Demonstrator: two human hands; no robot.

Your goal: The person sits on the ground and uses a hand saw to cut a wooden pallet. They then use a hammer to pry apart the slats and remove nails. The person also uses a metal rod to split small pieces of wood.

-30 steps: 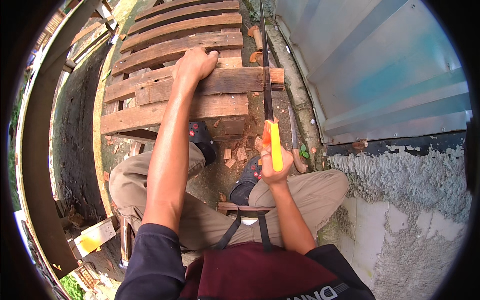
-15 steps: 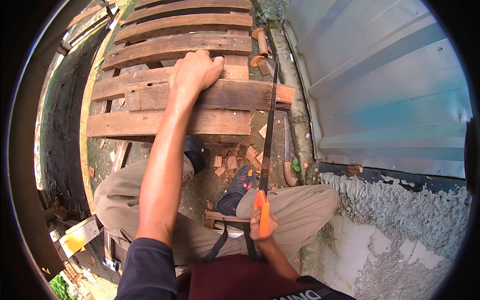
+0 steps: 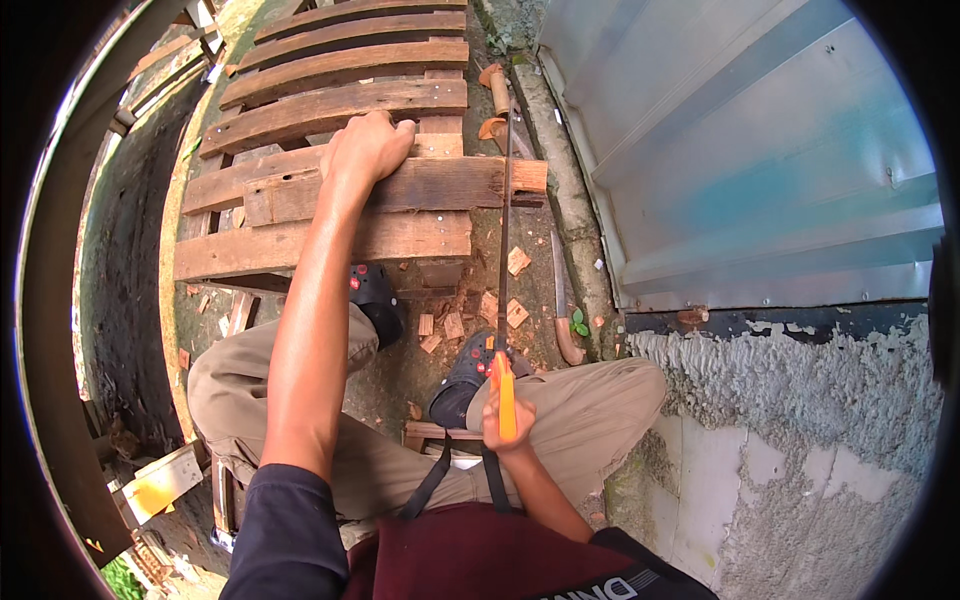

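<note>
A weathered wooden board (image 3: 430,186) lies across the slatted wooden pallet (image 3: 330,243), its right end jutting past the pallet's edge. My left hand (image 3: 368,148) bears down on the board, fingers curled over its far side and partly hidden. In my right hand (image 3: 508,418) is the orange handle of a hand saw (image 3: 503,270). The long dark blade points away from me and crosses the board near its right end, where paler wood shows beyond it. How deep the blade sits in the wood, I cannot tell.
Wood offcuts (image 3: 453,325) and chips litter the ground between my feet. A long-bladed knife with a wooden handle (image 3: 568,340) lies by the concrete kerb (image 3: 575,200) on the right. Corrugated metal sheeting (image 3: 740,170) rises beside it. A dark plank wall (image 3: 130,250) stands left.
The view has shifted a little. My right hand has pushed the saw forward, away from my body, along the same spot on the board. My left hand keeps its place on the board.
</note>
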